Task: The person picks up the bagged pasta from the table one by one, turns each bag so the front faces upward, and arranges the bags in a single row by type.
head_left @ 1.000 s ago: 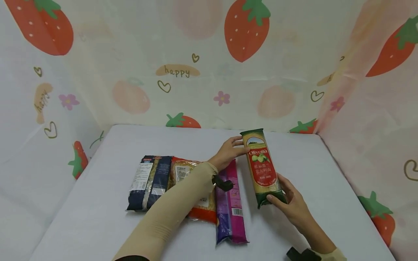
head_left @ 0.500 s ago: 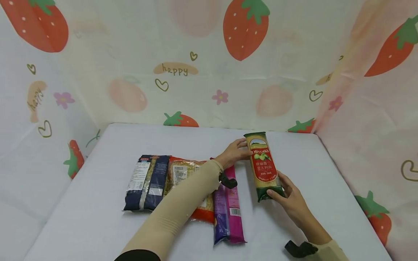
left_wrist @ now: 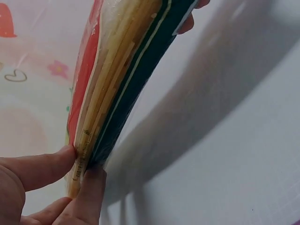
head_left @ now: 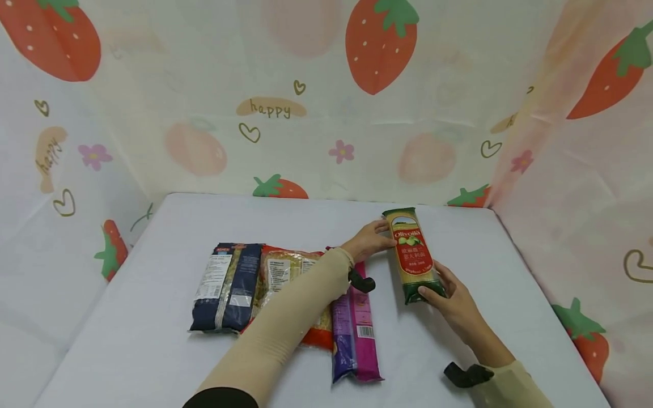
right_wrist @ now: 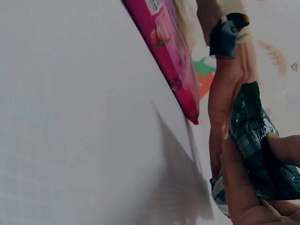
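A pack of spaghetti (head_left: 414, 255), with a red label and green ends, is held tilted above the table between both hands. My left hand (head_left: 368, 240) pinches its far end at the left edge, thumb on the front and fingers behind. In the left wrist view the yellow strands of the spaghetti pack (left_wrist: 110, 70) show through the clear side. My right hand (head_left: 456, 300) grips the near green end, thumb on the front. Up close, the right wrist view shows that crimped green end (right_wrist: 255, 140) between thumb and fingers.
Left of the held pack, a purple and pink pack (head_left: 357, 334), an orange-edged clear bag (head_left: 318, 334) and a dark blue bag (head_left: 227, 289) lie side by side on the white table (head_left: 143, 340). The left sleeve (head_left: 285, 317) crosses over them. Strawberry-printed cloth (head_left: 316, 68) surrounds the table.
The near end of the spaghetti pack has swung away from me and the pack looks shorter in view. Both hands keep their hold, the left shifting slightly right. The other packs stay put.
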The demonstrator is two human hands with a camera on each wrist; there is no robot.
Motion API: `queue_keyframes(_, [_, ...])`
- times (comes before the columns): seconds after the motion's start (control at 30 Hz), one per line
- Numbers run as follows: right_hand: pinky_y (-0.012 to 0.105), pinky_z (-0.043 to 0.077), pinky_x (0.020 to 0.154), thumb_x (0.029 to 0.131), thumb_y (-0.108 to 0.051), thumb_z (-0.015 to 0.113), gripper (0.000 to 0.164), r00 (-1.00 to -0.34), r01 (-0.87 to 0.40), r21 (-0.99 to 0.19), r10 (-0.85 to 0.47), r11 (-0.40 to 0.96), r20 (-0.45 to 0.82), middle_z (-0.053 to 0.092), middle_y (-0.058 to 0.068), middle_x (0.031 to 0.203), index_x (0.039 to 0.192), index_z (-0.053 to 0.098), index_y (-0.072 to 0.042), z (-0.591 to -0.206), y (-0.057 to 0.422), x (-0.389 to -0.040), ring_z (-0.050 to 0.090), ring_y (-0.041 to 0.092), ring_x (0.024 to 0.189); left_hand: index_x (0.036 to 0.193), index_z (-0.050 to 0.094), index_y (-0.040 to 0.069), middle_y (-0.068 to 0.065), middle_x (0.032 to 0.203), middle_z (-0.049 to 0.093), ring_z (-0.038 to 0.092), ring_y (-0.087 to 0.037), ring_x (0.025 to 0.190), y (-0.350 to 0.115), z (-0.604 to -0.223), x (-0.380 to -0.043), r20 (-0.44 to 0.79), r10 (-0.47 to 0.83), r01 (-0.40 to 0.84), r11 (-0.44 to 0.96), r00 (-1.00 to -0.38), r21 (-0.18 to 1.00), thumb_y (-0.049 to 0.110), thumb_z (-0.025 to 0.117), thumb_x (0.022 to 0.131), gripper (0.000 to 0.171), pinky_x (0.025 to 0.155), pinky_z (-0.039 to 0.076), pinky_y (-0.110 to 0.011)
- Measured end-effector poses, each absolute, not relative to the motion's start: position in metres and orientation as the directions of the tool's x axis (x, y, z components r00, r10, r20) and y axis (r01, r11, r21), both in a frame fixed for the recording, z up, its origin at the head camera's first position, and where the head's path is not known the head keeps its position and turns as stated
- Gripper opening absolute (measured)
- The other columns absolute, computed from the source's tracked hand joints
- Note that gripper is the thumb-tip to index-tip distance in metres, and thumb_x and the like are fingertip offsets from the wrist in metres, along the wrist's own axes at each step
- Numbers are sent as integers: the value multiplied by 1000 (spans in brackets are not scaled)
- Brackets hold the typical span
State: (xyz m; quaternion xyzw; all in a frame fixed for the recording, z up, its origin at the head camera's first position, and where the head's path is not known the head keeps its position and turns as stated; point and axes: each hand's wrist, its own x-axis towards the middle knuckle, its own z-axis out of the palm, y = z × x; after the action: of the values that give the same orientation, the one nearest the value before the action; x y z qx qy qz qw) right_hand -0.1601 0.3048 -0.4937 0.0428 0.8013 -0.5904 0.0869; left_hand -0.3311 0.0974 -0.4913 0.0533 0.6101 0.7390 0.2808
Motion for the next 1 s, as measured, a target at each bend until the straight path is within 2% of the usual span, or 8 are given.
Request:
queue_keyframes(0.17, [11, 49, 92, 107, -28, 71, 89, -977, 194, -937, -26, 292, -210, 23, 21, 176, 174, 15, -12, -497, 304, -162, 39, 34, 149, 169, 30, 3, -17, 174, 29, 41, -35, 154, 98, -499, -331, -293, 483, -342, -14, -825, 940, -10, 70, 98, 82, 120, 45, -43])
queue_keyframes(0.3, [11, 49, 91, 107, -31, 72, 90, -974, 215, -934, -6, 285, -226, 20, 19, 177, 174, 14, -13, -499, 303, -165, 38, 34, 150, 168, 33, 4, -18, 174, 29, 41, -35, 154, 99, -500, -328, -288, 483, -311, 33, -827, 950, -8, 71, 98, 81, 121, 44, -43])
queue_keyframes(0.4, [13, 52, 92, 107, -31, 72, 90, -973, 224, -940, 7, 257, -230, 23, 18, 177, 174, 14, -15, -499, 304, -168, 43, 30, 144, 166, 37, 4, -19, 172, 33, 44, -35, 152, 103, -498, -327, -264, 469, -275, 48, -842, 960, -6, 72, 98, 78, 120, 44, -43])
queue_keyframes(0.5, [14, 54, 93, 108, -28, 70, 89, -971, 234, -951, 8, 202, -237, 25, 19, 175, 174, 13, -15, -498, 305, -171, 49, 19, 135, 165, 41, 4, -19, 170, 39, 45, -35, 151, 108, -497, -324, -240, 448, -220, 97, -861, 971, -1, 74, 99, 74, 122, 42, -44])
queue_keyframes(0.63, [15, 53, 98, 109, -23, 67, 87, -969, 245, -963, -9, 115, -248, 24, 18, 175, 174, 10, -14, -499, 307, -175, 51, 9, 129, 164, 42, 3, -17, 168, 42, 44, -34, 152, 113, -494, -321, -228, 416, -174, 164, -880, 971, 3, 75, 100, 72, 125, 38, -44])
queue_keyframes(0.8, [15, 52, 99, 109, -23, 67, 87, -967, 252, -963, -18, 99, -255, 17, 16, 178, 174, 10, -14, -501, 311, -180, 44, 19, 140, 168, 36, 7, -18, 172, 35, 38, -34, 156, 116, -495, -323, -238, 446, -160, 206, -863, 965, 1, 74, 100, 78, 128, 32, -43])
queue_keyframes(1.0, [13, 52, 93, 107, -30, 70, 89, -970, 229, -939, -14, 255, -241, 29, 26, 171, 174, 14, -9, -505, 319, -182, 43, 32, 145, 171, 28, 10, -18, 175, 28, 34, -34, 159, 116, -497, -326, -262, 507, -159, 236, -821, 958, -2, 74, 99, 86, 129, 30, -43])
